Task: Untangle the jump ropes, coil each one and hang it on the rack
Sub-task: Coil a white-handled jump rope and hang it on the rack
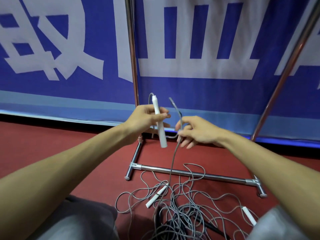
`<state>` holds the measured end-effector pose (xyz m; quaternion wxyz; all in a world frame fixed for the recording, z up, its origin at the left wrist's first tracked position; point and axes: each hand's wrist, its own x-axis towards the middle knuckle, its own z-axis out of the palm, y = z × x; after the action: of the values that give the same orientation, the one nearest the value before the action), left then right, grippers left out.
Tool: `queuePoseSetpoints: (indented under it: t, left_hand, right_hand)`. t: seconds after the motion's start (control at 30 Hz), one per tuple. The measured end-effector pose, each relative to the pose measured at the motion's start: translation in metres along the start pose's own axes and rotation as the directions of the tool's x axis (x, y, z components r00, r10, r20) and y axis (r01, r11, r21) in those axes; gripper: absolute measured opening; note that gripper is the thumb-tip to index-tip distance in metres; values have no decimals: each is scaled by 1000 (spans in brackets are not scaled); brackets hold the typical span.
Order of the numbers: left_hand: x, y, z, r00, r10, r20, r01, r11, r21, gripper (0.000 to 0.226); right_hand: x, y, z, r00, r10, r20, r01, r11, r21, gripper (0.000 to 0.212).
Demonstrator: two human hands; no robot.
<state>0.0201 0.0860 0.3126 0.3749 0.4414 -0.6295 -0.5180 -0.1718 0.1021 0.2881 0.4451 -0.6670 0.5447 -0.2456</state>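
- The left hand (147, 118) is gripping the white handle (160, 129) of one jump rope, its fingers curled round it; the handle is standing a little tilted.
- The right hand (195, 131) is pinching this rope's grey cord (173, 158) between thumb and fingers; the cord is hanging down into the tangle (181, 210).
- The tangle is lying on the red floor (69, 139), just before the rack's base bar (216, 175), with some loops crossing it; a second handle (156, 196) is lying at its left edge.
- I judge that the untangling is in hand; no coil is showing; the next move is calling for a slow pull, so that the cord is not tightening any knot.
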Motion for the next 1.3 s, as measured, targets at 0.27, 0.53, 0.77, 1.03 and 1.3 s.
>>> queuePoseSetpoints:
  t: [0.27, 0.53, 0.77, 1.03, 1.3]
  left_hand:
    - [-2, -32, 13, 939, -132, 317, -7, 915, 403, 13]
    - [-7, -33, 24, 902, -168, 399, 40, 950, 309, 3]
    - [-10, -12, 30, 986, -98, 136, 86, 992, 95, 9]
    - [-4, 29, 15, 985, -27, -171, -37, 931, -362, 5]
    - [-3, 40, -5, 965, 16, -260, -157, 832, -532, 8]
  right_hand:
    - [-5, -30, -19, 929, -83, -361, 212, 919, 333, 11]
    - [-8, -29, -33, 856, 69, -512, 284, 765, 578, 16]
    - [-4, -14, -35, 872, 180, -455, 80, 865, 495, 21]
    - [0, -15, 2, 995, 101, 8, -102, 985, 138, 28]
    - [0, -14, 23, 970, -9, 243, -3, 999, 49, 9]
